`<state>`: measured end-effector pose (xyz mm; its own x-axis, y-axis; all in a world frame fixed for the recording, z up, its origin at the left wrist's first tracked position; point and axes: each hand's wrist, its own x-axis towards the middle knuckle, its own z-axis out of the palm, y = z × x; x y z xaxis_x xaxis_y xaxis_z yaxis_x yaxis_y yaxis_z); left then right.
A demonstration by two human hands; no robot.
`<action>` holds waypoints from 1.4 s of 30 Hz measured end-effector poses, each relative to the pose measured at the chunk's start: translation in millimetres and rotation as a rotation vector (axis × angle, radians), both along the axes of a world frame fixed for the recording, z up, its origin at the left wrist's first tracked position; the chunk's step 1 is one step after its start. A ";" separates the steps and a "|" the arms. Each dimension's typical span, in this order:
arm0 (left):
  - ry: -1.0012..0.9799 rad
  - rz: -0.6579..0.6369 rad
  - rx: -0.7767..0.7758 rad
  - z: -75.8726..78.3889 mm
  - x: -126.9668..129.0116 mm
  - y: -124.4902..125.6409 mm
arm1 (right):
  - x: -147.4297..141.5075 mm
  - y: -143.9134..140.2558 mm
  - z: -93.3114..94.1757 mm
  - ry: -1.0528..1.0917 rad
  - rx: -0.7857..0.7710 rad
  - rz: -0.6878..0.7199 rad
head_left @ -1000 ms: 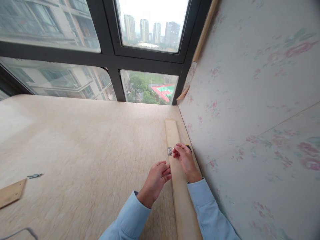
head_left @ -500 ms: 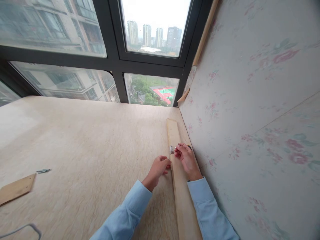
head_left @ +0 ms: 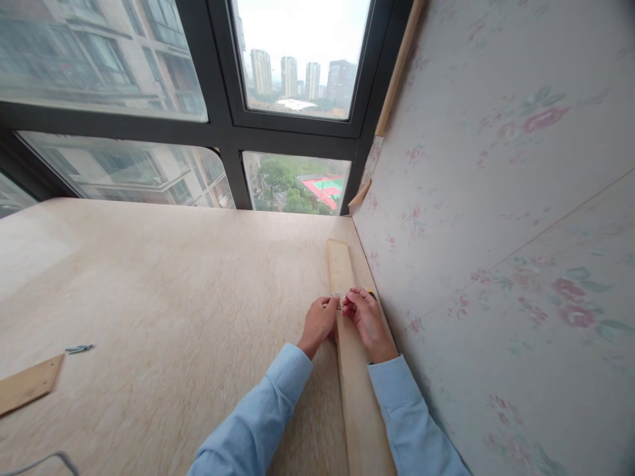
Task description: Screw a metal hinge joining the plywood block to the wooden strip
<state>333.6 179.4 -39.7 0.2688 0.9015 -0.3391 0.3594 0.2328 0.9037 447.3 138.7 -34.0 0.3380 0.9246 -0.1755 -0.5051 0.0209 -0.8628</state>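
Note:
A long pale wooden board [head_left: 360,383] lies on the marbled surface, running away from me beside the wall. A small silver metal hinge [head_left: 336,295] sits at the board's left edge, mostly covered by my fingers. My left hand [head_left: 319,322] pinches this hinge between thumb and forefinger. Just to the right, over the board, my right hand [head_left: 367,320] is closed in a pinch, its fingertips close to those of my left. Something tiny and shiny shows at its fingertips, too small to name.
A short wooden piece with holes [head_left: 32,383] lies at the left, beside several small grey metal pieces, possibly screws [head_left: 79,348]. A yellow and black object [head_left: 372,294] is partly hidden behind my right hand. Flowered wall [head_left: 496,264] rises at right; dark-framed windows [head_left: 292,137] stand ahead.
My left hand has moved forward and right, from the board's edge up to the hinge, and its fingers have closed there. My right hand stays pinched in nearly the same place.

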 end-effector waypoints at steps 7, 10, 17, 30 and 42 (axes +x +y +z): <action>0.080 -0.072 0.017 -4.1 3.6 10.9 | -0.2 -0.2 -1.4 0.020 0.005 0.017; 0.099 -0.091 0.012 -6.3 3.0 11.2 | -0.3 -0.5 -0.8 0.014 0.002 0.005; 0.109 -0.071 0.039 -7.1 1.7 5.9 | -2.1 -1.7 1.0 -0.007 0.004 -0.008; 0.106 -0.040 0.078 -2.1 -26.5 -11.0 | -3.1 -7.6 8.2 -0.206 -0.004 -0.133; 0.075 -0.090 0.129 -3.6 -56.5 -27.4 | -23.4 -14.9 -1.4 -0.650 -0.002 -0.008</action>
<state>277.0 152.0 -43.4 0.3289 0.9121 -0.2446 0.4414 0.0805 0.8937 423.9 123.8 -35.5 0.3826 0.9216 0.0658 0.1200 0.0210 -0.9925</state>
